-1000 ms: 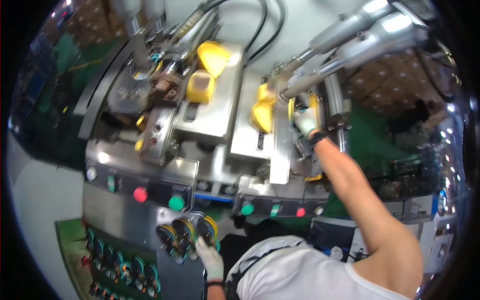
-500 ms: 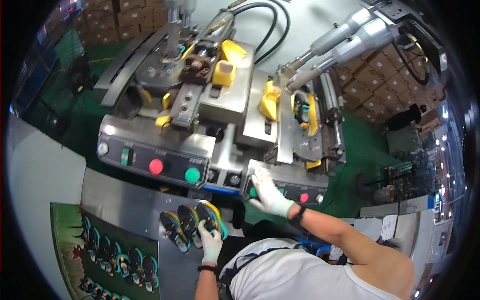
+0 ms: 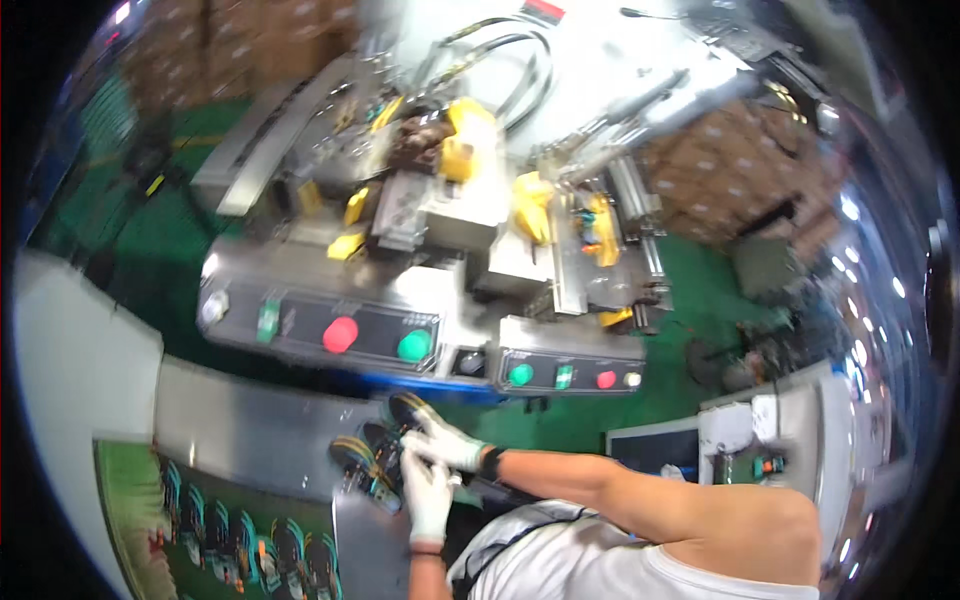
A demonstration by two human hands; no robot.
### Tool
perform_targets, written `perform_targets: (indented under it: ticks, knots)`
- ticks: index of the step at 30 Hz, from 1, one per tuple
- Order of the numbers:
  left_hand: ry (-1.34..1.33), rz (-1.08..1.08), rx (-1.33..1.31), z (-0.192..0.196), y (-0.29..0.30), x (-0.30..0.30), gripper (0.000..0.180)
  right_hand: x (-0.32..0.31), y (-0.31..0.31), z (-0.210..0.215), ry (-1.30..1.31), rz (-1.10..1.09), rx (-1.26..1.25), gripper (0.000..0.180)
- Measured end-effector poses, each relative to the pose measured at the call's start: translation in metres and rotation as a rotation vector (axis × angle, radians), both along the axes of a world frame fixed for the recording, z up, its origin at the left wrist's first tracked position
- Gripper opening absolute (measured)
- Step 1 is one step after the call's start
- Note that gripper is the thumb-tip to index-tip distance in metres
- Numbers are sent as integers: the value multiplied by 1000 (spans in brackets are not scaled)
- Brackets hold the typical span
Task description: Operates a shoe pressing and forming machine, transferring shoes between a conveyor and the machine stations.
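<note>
Three dark shoes with yellow and teal trim sit side by side at the near right corner of a metal table (image 3: 245, 410). Both my gloved hands meet at the rightmost shoe (image 3: 401, 408). My right hand (image 3: 447, 442) reaches over it from the right, fingers closed about its side. My left hand (image 3: 428, 497) is closed at its near end, just below the right hand; motion blur softens the fingertips. The middle shoe (image 3: 380, 438) and the left shoe (image 3: 352, 452) lie beside it, untouched.
A twin-station press with yellow pads (image 3: 533, 205) stands beyond the table. Its left panel (image 3: 300, 325) and right panel (image 3: 543, 375) carry red and green buttons. A green tray (image 3: 125, 480) with several shoes is at lower left. Stacked cartons (image 3: 740, 165) stand behind.
My right hand has left the right panel's green button and come down to the rightmost shoe, joining my left hand. The head view has shifted and blurred.
</note>
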State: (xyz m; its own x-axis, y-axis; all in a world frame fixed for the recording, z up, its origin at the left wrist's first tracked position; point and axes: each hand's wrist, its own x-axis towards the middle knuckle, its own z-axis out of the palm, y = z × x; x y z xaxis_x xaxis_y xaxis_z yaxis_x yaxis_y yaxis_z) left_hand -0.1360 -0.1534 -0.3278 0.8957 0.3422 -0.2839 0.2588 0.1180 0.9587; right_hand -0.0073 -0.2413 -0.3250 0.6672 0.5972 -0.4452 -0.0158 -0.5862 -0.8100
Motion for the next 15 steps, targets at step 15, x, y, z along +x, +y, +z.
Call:
perform_targets:
  ticks: [15]
  knots:
    - [392, 32, 952, 36, 50, -67, 65, 23, -78, 35, -196, -60, 184, 87]
